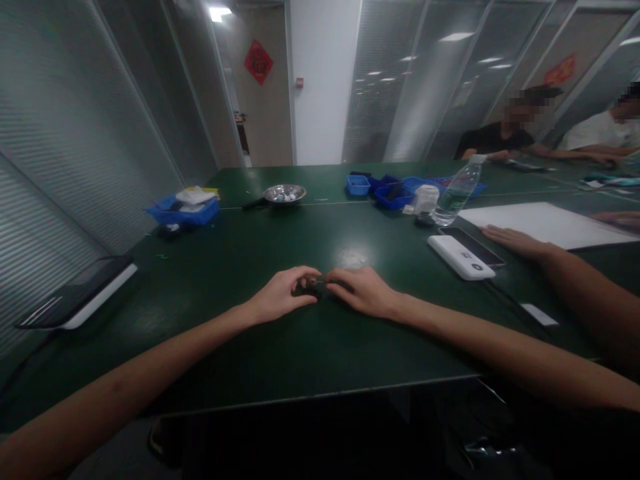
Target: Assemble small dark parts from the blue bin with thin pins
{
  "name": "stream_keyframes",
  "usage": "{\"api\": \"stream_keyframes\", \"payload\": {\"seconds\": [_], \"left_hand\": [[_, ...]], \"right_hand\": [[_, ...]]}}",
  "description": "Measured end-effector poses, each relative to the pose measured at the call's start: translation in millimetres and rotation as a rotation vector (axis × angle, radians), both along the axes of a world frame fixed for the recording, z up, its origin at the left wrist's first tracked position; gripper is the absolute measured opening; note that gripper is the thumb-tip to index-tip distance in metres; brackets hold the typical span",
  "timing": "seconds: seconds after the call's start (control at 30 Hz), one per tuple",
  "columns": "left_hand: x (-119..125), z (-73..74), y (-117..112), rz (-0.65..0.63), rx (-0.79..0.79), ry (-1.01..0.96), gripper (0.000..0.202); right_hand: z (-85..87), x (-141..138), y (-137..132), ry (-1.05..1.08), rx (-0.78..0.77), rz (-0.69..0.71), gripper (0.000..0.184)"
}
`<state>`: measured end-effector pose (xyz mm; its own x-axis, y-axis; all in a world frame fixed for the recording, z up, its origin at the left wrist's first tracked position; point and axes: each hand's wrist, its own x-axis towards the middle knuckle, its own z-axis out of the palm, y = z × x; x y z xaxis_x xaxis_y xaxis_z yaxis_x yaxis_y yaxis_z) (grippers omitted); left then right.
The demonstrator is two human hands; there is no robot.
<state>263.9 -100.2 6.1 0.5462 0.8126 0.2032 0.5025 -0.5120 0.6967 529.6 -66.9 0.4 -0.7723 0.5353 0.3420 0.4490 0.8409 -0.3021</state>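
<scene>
My left hand (283, 293) curled around a small dark object (306, 287); my right hand (363, 290), at its three o'clock, was narrowed, contents indiscernible. I judged a steady left hold essential.

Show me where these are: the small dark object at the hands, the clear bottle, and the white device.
Small dark object (309, 288): head view, on its exposed middle.
Clear bottle (457, 195): head view, midway along its body.
White device (457, 255): head view, on its upper face.
</scene>
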Motion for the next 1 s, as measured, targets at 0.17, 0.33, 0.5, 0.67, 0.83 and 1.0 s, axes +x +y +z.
{"api": "stream_keyframes", "payload": {"seconds": [0.17, 0.33, 0.5, 0.67, 0.83, 1.0], "left_hand": [[-3, -0.1, 1, 0.024, 0.137, 0.074, 0.044], [-10, 1.9, -1, -0.088, 0.303, 0.223, 0.029], [-36, 4.2, 18, -0.177, 0.431, 0.404, 0.032], [-116, 0.3, 61, 0.121, 0.350, 0.457, 0.035], [-209, -2.8, 82, 0.513, 0.206, 0.511, 0.044], [-262, -1.9, 80, 0.615, 0.211, 0.549, 0.038]], "right_hand": [[-0.8, 1, 2, -0.036, 0.008, -0.109, 0.025], [-0.8, 3, 4, -0.053, -0.002, -0.198, 0.027], [0.2, 3, 4, -0.071, -0.017, -0.208, 0.027], [4.2, 4, 3, -0.076, -0.056, -0.191, 0.029], [1.4, 4, 4, -0.059, -0.037, -0.184, 0.029], [1.1, 4, 5, -0.065, -0.044, -0.180, 0.028]]}}
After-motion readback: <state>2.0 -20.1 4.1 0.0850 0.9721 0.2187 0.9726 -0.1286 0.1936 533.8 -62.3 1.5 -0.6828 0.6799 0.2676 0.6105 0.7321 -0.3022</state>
